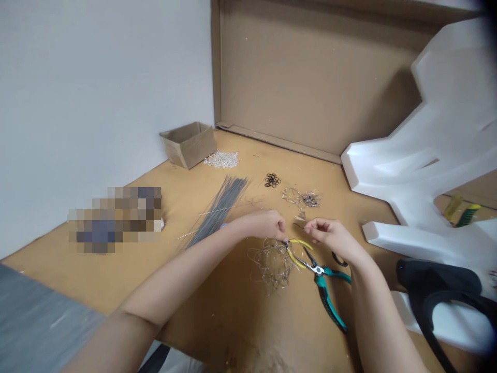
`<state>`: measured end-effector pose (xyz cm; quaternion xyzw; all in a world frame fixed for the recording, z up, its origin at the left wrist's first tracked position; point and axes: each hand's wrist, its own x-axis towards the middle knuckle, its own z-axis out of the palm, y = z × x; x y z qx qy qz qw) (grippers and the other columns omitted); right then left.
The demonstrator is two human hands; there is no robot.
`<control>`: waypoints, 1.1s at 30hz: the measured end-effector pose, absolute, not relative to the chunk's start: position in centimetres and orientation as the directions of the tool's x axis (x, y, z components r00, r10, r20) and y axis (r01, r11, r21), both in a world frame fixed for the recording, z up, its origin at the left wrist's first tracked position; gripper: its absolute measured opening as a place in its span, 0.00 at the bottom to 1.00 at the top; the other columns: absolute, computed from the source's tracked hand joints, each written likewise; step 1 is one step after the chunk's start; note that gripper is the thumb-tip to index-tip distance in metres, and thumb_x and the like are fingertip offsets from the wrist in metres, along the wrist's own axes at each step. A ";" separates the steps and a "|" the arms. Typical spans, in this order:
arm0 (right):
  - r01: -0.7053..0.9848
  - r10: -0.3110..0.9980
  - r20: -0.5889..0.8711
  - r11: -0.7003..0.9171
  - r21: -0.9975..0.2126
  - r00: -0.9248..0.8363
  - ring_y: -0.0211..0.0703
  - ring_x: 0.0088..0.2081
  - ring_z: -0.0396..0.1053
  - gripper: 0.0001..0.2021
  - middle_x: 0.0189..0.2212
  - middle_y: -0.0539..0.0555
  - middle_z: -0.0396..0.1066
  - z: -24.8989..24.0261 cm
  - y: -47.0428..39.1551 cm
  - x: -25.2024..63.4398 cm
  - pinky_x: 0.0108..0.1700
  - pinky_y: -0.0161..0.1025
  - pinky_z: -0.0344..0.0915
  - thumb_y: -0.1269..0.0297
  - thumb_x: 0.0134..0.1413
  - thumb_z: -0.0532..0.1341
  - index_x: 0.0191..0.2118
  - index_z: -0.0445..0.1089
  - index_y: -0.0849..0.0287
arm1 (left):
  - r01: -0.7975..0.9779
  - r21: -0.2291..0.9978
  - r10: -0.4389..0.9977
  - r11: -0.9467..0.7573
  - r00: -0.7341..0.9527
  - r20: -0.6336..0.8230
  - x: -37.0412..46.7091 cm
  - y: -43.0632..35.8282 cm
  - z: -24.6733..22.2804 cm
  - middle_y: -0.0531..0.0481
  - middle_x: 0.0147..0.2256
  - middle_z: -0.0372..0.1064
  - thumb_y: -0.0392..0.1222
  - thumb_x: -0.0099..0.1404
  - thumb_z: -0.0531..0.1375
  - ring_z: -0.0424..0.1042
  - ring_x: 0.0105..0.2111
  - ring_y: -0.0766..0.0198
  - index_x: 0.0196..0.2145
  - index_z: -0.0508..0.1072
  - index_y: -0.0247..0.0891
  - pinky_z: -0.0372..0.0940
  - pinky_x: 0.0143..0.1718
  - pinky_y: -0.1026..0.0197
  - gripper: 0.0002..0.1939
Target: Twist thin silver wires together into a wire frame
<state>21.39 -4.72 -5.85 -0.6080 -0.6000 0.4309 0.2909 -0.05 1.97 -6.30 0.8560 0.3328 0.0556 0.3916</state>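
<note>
My right hand [325,233] is closed in a pinch on a short, thin dark wire [298,226] that points left from the fingertips. Facing it, my left hand [272,226] has its fingers curled together; whatever they hold is too small to make out. Just below the left fingertips lie yellow-handled pliers [298,265], partly crossing teal-handled pliers [323,295]. A loose tangle of thin silvery wire [275,264] lies beneath my left hand. Beyond the left forearm is a bundle of straight grey wires [217,212].
Dark rings [272,180] and a heap of wire bits [310,198] lie farther back. Small clear pieces [222,158] sit beside a cardboard box [184,154]. White foam [388,166] and a black object [438,277] stand right. A cardboard panel [310,77] closes the back.
</note>
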 end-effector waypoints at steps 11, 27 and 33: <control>0.578 0.935 -0.275 -0.100 -0.810 -0.225 0.35 0.24 0.60 0.04 0.21 0.47 0.66 -4.6 -5.5 21.2 0.29 0.34 0.57 0.66 0.43 0.60 0.27 0.70 0.59 | 0.266 0.737 0.424 -0.621 0.905 0.030 0.3 0.6 -5.0 0.53 0.26 0.68 0.33 0.55 0.56 0.64 0.26 0.69 0.29 0.72 0.36 0.55 0.27 0.68 0.05; 0.328 0.842 -0.364 -0.240 -0.914 -0.398 0.33 0.24 0.59 0.09 0.25 0.48 0.66 -6.0 -5.4 21.1 0.28 0.33 0.57 0.60 0.46 0.64 0.32 0.73 0.59 | 0.199 0.787 0.390 -0.585 0.919 0.057 0.6 0.6 -5.1 0.52 0.29 0.66 0.35 0.59 0.54 0.64 0.28 0.68 0.33 0.72 0.37 0.55 0.28 0.68 0.07; 0.199 0.838 -0.345 -0.285 -0.938 -0.423 0.29 0.18 0.52 0.09 0.17 0.43 0.58 -7.6 -5.2 20.7 0.21 0.30 0.48 0.61 0.49 0.61 0.34 0.72 0.61 | 0.266 0.761 0.514 -0.591 0.852 0.101 0.8 0.6 -5.4 0.51 0.32 0.64 0.38 0.58 0.57 0.63 0.31 0.67 0.32 0.68 0.37 0.55 0.30 0.66 0.04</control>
